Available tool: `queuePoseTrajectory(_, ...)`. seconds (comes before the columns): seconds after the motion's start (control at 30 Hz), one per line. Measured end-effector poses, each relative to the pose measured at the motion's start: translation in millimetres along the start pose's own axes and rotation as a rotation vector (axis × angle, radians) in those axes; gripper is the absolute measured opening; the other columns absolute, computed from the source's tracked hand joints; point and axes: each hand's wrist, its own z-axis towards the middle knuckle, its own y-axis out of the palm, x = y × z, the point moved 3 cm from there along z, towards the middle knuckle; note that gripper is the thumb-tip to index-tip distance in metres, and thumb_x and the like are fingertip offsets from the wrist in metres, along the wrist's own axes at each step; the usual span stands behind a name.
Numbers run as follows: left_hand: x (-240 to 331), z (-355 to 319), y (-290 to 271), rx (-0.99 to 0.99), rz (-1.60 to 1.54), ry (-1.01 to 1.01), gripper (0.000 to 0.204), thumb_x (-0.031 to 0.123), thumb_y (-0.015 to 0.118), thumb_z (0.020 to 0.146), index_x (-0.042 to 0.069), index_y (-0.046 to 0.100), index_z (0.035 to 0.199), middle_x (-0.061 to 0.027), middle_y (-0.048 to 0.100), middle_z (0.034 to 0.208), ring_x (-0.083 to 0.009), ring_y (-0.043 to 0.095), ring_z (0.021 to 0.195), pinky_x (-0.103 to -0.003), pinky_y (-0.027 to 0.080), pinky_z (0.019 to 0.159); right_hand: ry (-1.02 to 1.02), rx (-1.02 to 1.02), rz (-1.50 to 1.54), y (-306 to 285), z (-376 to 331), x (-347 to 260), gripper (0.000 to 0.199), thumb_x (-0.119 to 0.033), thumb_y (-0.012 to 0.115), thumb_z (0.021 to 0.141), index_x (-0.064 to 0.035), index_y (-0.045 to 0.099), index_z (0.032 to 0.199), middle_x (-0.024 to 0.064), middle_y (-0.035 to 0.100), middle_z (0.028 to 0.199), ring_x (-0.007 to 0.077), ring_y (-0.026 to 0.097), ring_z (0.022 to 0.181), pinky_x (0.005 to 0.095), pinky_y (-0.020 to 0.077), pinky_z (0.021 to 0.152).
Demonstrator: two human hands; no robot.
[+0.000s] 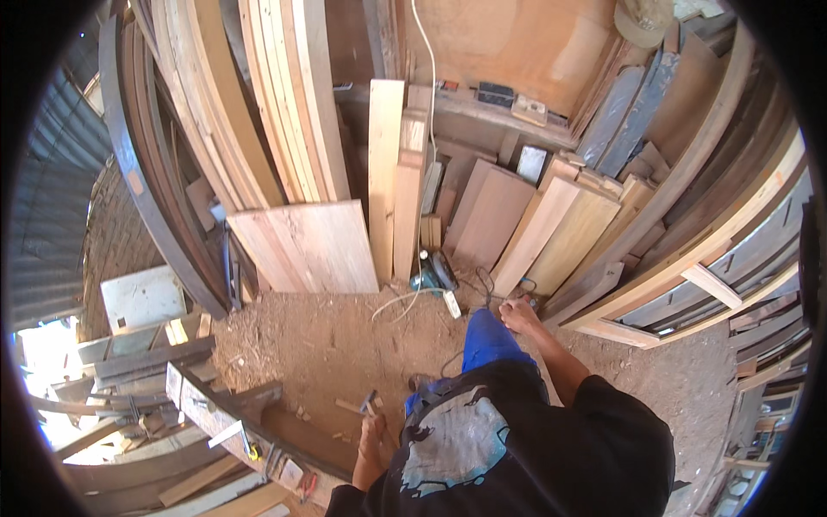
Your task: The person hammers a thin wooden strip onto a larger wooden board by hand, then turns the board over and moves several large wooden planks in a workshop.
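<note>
Hands apart in a timber workshop: our left hand (376,439) low with a small tool (369,402), our right hand (519,315) stretched toward leaning boards (551,228).

We judge this a reaching step. The left grip seems clenched on the tool's handle, though the tool is too small to identify; whether the right grip is closed or released we cannot tell. The next move likely calls for stepping closer and steadying a board before lifting. A cluttered surface (215,414) lies lower left, a power tool (433,276) and its cable sit on the sawdust floor (327,336), and planks (297,103) lean all along the wall.
</note>
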Motion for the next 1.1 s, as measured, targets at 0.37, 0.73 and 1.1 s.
queuePoseTrajectory(0.37,28,11,25,-0.024,0.172,-0.104,0.023,0.028,0.060,0.092,0.006,0.061,0.095,-0.0117,0.062,0.076,-0.0280,0.061,0.067,-0.040,0.050,0.061,-0.071,0.248,-0.265,-93,163,-72,0.029,-0.026,0.052,0.089,-0.0082,0.074,0.097,0.0198,0.071,0.105,0.0386,0.066,0.102,0.0440,0.0533,0.091)
queuePoseTrajectory(0.73,179,23,116,0.094,0.280,-0.075,0.027,0.032,0.063,0.090,0.005,0.062,0.096,-0.0148,0.065,0.082,-0.0313,0.064,0.075,-0.042,0.052,0.067,-0.388,0.477,-0.192,-247,447,-216,0.013,-0.016,0.060,0.086,-0.0098,0.071,0.086,0.0159,0.069,0.084,0.0385,0.066,0.082,0.0453,0.0528,0.071)
queuePoseTrajectory(1.1,272,43,210,0.199,0.350,0.012,0.032,0.035,0.065,0.087,0.005,0.064,0.097,-0.0178,0.068,0.088,-0.0347,0.068,0.084,-0.044,0.054,0.074,-0.516,0.414,-0.320,-279,623,-273,0.010,-0.016,0.063,0.081,-0.0082,0.069,0.083,0.0198,0.068,0.084,0.0403,0.066,0.080,0.0477,0.0518,0.070)
